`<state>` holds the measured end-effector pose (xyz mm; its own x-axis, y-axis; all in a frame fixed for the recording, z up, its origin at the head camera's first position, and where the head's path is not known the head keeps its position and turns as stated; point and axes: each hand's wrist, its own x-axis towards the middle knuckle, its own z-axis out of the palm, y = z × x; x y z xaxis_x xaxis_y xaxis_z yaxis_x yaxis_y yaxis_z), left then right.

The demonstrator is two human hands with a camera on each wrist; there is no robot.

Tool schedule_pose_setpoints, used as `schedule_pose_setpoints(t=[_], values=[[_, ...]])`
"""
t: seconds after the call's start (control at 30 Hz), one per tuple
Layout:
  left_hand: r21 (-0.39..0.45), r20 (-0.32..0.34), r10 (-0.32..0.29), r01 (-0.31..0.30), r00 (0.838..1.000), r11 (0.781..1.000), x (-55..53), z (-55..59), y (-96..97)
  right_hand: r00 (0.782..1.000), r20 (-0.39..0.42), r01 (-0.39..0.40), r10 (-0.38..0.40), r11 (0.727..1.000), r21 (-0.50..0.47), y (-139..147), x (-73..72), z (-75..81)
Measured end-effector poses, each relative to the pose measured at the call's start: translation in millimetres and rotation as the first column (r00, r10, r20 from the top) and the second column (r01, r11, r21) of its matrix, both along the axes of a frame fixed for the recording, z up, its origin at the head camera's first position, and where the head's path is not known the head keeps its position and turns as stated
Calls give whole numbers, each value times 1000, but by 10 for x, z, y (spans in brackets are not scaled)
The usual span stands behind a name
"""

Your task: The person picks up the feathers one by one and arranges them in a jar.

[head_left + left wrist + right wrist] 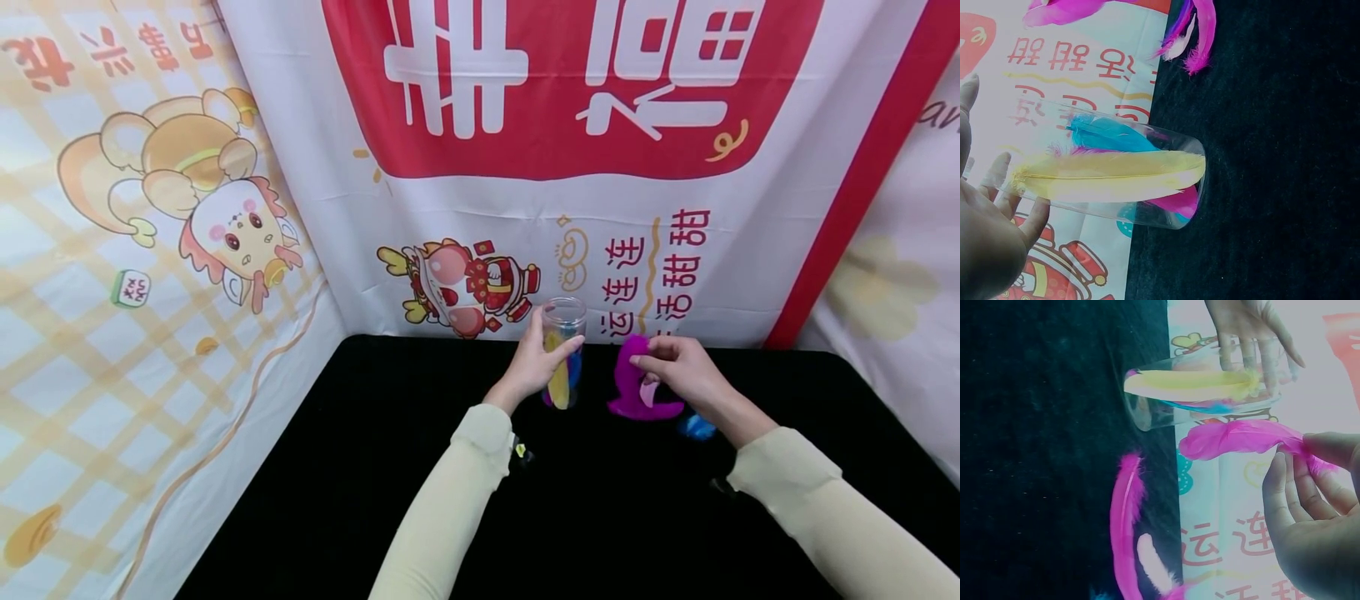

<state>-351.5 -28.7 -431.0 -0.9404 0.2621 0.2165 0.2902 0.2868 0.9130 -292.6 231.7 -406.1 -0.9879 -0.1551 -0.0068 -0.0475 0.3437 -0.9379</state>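
My left hand [531, 362] holds a clear cylindrical cup [564, 310] near its upper part, thumb on the near side and fingers round the far side. Inside stand a yellow feather [1110, 175], a blue feather [1113, 135] and a magenta feather, partly hidden [1179, 201]. To the right of the cup, my right hand [686, 371] pinches another magenta feather [1235, 439] by one end between thumb and fingers. Below that hand, a magenta feather [1124, 531] and a small pale pink feather [1155, 565] lie on the table. The cup stands upright in the head view.
Blue feathers [697, 427] lie on the black-covered table [600, 525] near the right wrist. Behind the table's far edge hangs a red and white printed cloth [322, 208]. A yellow-checked cloth [90, 417] hangs along the left side.
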Motion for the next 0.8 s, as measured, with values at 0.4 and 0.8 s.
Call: schedule_pose_setpoints(t=[0.4, 0.8], values=[[-8, -4, 1, -1, 1000, 1000, -9, 7, 2, 1000, -1, 1, -1, 1000, -9, 16, -60, 176], [-10, 7, 3, -3, 1000, 1000, -22, -2, -1, 998, -66, 13, -11, 999, 29, -32, -80, 325]])
